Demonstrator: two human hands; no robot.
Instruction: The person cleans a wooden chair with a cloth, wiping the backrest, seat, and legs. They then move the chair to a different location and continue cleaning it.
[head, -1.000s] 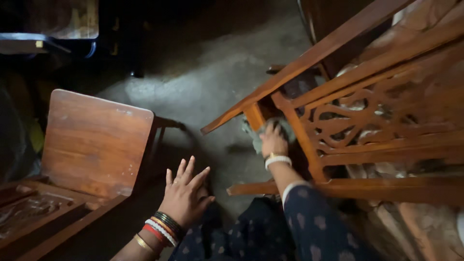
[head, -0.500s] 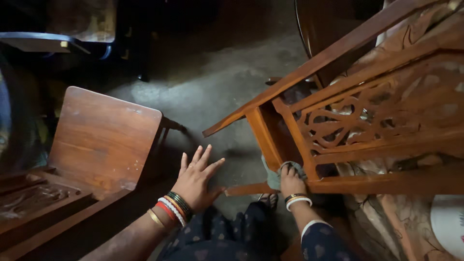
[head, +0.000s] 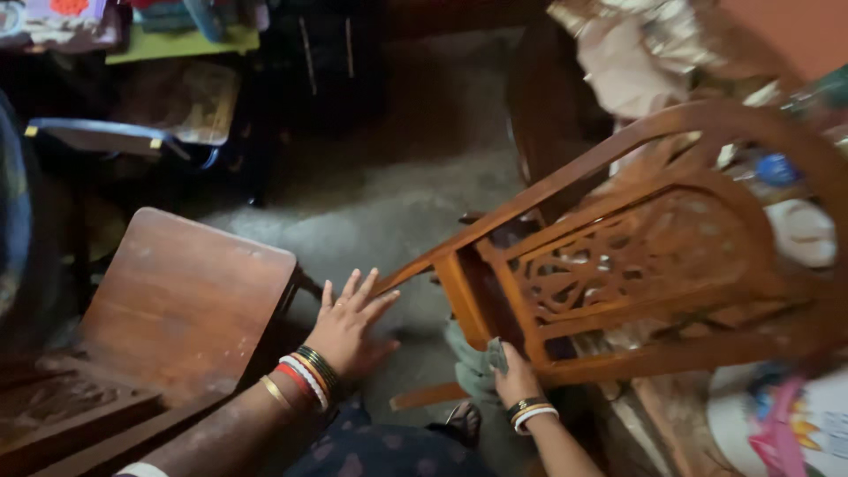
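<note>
Fingers [head: 508, 375] pinch cloth [head: 473, 367] against chair frame [head: 565, 353] edge.

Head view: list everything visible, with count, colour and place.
carved chair: one, orange-brown wood, tipped over at right
plain chair: one, dark brown, lying at left
cloth: one, grey-green, against the carved chair's leg
floor: grey, centre
clutter: several coloured items, top left, unclear
bangles: several, mixed colours, left wrist
left hand: fingers spread, beside the plain chair
right hand: grips the cloth
</note>
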